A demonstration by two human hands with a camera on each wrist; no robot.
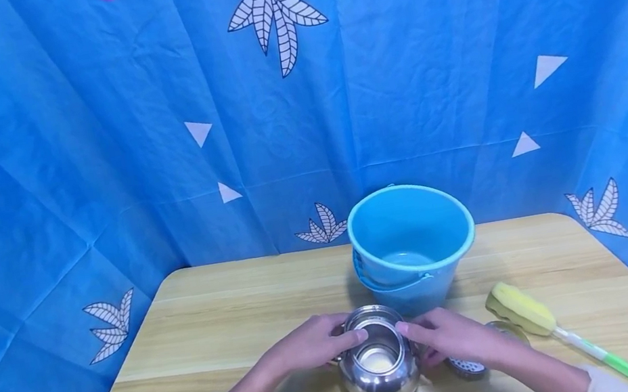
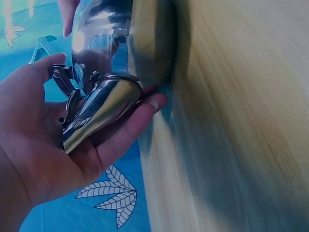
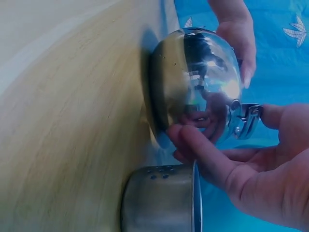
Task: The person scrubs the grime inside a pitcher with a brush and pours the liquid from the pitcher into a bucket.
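Note:
A shiny stainless steel teapot [image 1: 383, 384] without a lid stands low over the table, its round mouth facing up in the head view. My left hand [image 1: 319, 344] grips its spout side. In the left wrist view the spout [image 2: 104, 108] lies across that hand's fingers, with the thumb at a metal lug [image 2: 62, 77]. My right hand [image 1: 456, 338] holds the opposite side, thumb near the rim. The right wrist view shows its fingers under the rounded body and its thumb on another lug [image 3: 248, 121].
A metal strainer cup [image 3: 159, 198] with small holes lies just beside my right hand. The blue bucket [image 1: 412, 228] stands behind the teapot. To the right lies a yellow sponge brush [image 1: 523, 308] with a green and white handle. Blue patterned cloth [image 1: 290, 124] surrounds the wooden table [image 1: 217, 321].

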